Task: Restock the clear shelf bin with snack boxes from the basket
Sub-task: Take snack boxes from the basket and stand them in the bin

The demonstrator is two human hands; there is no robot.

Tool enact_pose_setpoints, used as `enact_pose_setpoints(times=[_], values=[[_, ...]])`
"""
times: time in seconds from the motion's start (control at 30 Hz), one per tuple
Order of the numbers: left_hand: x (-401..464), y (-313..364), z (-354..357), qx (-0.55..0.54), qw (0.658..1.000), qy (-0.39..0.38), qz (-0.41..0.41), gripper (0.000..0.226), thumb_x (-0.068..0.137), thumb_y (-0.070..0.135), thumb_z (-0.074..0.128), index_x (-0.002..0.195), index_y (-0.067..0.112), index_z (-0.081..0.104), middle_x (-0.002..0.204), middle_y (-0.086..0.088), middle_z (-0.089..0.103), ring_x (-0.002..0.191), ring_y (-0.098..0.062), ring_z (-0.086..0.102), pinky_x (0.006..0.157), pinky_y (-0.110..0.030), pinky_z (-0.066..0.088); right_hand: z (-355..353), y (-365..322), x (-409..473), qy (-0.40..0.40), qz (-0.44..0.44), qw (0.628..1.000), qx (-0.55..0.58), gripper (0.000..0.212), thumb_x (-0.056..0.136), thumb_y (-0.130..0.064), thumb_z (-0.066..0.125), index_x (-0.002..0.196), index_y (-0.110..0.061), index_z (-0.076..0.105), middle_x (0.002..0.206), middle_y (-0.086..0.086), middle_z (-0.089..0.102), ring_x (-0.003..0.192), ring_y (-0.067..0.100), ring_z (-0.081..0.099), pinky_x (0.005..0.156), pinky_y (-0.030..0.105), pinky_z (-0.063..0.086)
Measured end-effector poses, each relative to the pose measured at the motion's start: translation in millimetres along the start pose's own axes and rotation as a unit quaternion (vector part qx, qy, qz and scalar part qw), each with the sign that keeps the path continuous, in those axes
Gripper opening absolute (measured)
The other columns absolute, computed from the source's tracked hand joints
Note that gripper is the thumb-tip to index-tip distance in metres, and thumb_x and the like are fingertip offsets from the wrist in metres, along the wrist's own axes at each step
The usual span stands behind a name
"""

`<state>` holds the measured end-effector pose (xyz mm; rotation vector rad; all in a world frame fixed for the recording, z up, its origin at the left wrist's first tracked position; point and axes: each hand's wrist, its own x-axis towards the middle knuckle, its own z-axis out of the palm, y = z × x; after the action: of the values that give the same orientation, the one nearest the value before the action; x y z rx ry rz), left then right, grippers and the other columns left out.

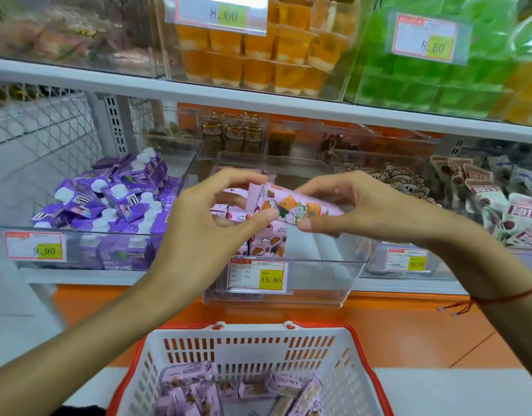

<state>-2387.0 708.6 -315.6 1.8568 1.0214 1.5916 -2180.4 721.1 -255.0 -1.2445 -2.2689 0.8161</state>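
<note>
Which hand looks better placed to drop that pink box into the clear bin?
Probably the right hand: it wraps the pink box along its length above the clear bin, while the left hand only pinches its end.

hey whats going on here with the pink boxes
A person is restocking a store shelf. Both hands hold one pink snack box over the clear shelf bin: the left hand pinches its left end, the right hand grips its right end. The bin, tagged 15.80, already holds a few matching boxes but has room on its right side. More pink boxes wait in the white and red basket below.
</note>
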Motion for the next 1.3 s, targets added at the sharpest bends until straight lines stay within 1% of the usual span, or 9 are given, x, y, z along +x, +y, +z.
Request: enact_pose_setpoints(times=[0.1,0.17,0.3,0.43,0.6,0.77,0.93,1.07,1.3], values=[[-0.8,-8.5,-7.6,0.042,0.998,0.037,0.021,0.037,0.08,0.028,0.071,0.113,0.038,0.058,0.112,0.019,0.06,0.105,0.003,0.056,0.084,-0.017,0.049,-2.5,13.2,6.3,0.121,-0.013,0.977,-0.175,0.035,0.072,-0.029,0.08,0.104,-0.018,0.071,0.094,-0.004,0.064,0.084,0.01,0.059,0.07,0.015,0.044],[-0.9,-19.1,-17.2,0.076,0.994,0.078,0.01,0.042,0.081,0.028,0.069,0.119,0.038,0.051,0.123,0.014,0.052,0.112,0.003,0.05,0.092,-0.019,0.043,-1.8,19.0,9.3,0.164,0.024,0.981,-0.101,0.03,0.071,-0.021,0.081,0.098,-0.022,0.068,0.088,0.0,0.07,0.078,0.021,0.066,0.069,0.025,0.054],[-3.5,-42.4,-26.9,0.075,0.981,0.095,-0.148,0.054,0.083,0.025,0.067,0.13,0.03,0.04,0.133,0.005,0.041,0.112,-0.006,0.046,0.085,-0.029,0.043,15.9,34.5,17.5,0.084,0.105,0.991,0.011,0.037,0.068,-0.013,0.084,0.096,-0.02,0.062,0.073,-0.01,0.074,0.065,0.002,0.068,0.07,0.023,0.053],[-3.3,-56.6,-26.6,0.028,0.965,0.047,-0.258,0.055,0.087,0.027,0.063,0.135,0.026,0.037,0.133,0.01,0.042,0.106,-0.005,0.048,0.082,-0.025,0.038,38.4,49.9,27.9,0.035,0.171,0.983,-0.052,0.034,0.068,-0.022,0.084,0.093,-0.012,0.064,0.083,0.002,0.068,0.073,0.012,0.06,0.073,0.031,0.048],[-1.1,-59.5,-21.2,-0.02,0.966,0.016,-0.258,0.029,0.092,0.019,0.057,0.117,0.028,0.047,0.098,0.026,0.048,0.082,0.009,0.05,0.049,0.002,0.039,47.4,48.3,35.1,0.002,0.231,0.97,0.074,0.041,0.076,-0.014,0.078,0.111,-0.009,0.058,0.072,-0.001,0.065,0.055,0.004,0.063,0.052,0.016,0.049],[1.0,-58.2,-25.4,-0.032,0.967,0.017,-0.251,0.022,0.093,0.016,0.054,0.112,0.027,0.05,0.098,0.023,0.051,0.082,0.006,0.055,0.059,-0.008,0.045,46.5,47.1,35.7,-0.025,0.251,0.96,0.124,0.031,0.082,-0.041,0.068,0.097,-0.021,0.05,0.085,-0.002,0.071,0.068,0.01,0.066,0.066,0.018,0.058],[-0.7,-55.9,-27.7,-0.036,0.969,0.015,-0.244,0.021,0.094,0.016,0.052,0.113,0.025,0.05,0.097,0.022,0.051,0.082,0.003,0.057,0.058,-0.008,0.047,51.5,48.2,32.8,0.002,0.223,0.965,0.141,0.03,0.089,-0.04,0.059,0.073,-0.015,0.061,0.087,0.004,0.07,0.069,0.012,0.066,0.07,0.02,0.058],[-1.3,-55.9,-27.4,-0.039,0.969,0.012,-0.243,0.021,0.095,0.016,0.05,0.114,0.026,0.049,0.097,0.023,0.05,0.081,0.002,0.058,0.053,-0.003,0.047,59.2,54.5,34.3,0.023,0.21,0.97,0.116,0.023,0.083,-0.031,0.071,0.065,-0.018,0.064,0.068,-0.002,0.066,0.062,0.008,0.06,0.063,0.018,0.057],[-0.7,-56.5,-27.5,-0.041,0.968,0.015,-0.246,0.021,0.095,0.016,0.05,0.114,0.026,0.049,0.098,0.023,0.05,0.082,0.002,0.058,0.053,-0.006,0.048,55.7,55.4,31.4,0.042,0.175,0.975,0.129,0.027,0.079,-0.026,0.075,0.094,-0.011,0.059,0.061,-0.006,0.069,0.06,0.007,0.065,0.062,0.021,0.058]])
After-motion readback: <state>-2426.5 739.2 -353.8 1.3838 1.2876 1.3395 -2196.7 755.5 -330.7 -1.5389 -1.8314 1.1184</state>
